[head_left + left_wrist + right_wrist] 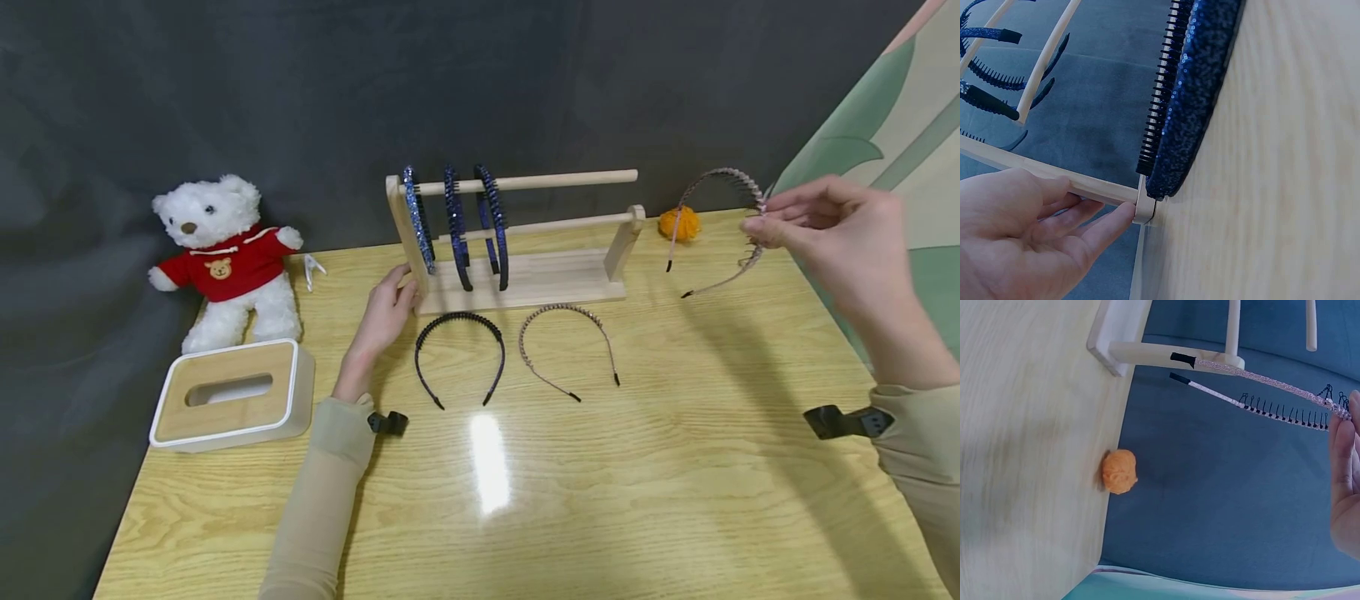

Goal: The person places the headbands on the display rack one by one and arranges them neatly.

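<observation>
My left hand (387, 310) grips the left end of a wooden headband rack (525, 287), low on its upright; in the left wrist view, fingertips (1124, 214) touch the wood by the base. Three blue headbands hang on the rack's upper rod, including a glittery one (417, 218). At the right, my right hand (847, 237) pinches a pinkish toothed headband (731, 173) by its side, raised above the table with both black tips pointing down and left. A black headband (459, 316) and another pinkish headband (558, 307) lie on the table before the rack.
On the left sit a white teddy bear (217, 267) in a red top and a tissue box (232, 396) with a wooden lid. A small white object (312, 271) lies beside the bear. An orange ball-like thing (678, 224) rests at the table's back edge, near the dark curtain (315, 100).
</observation>
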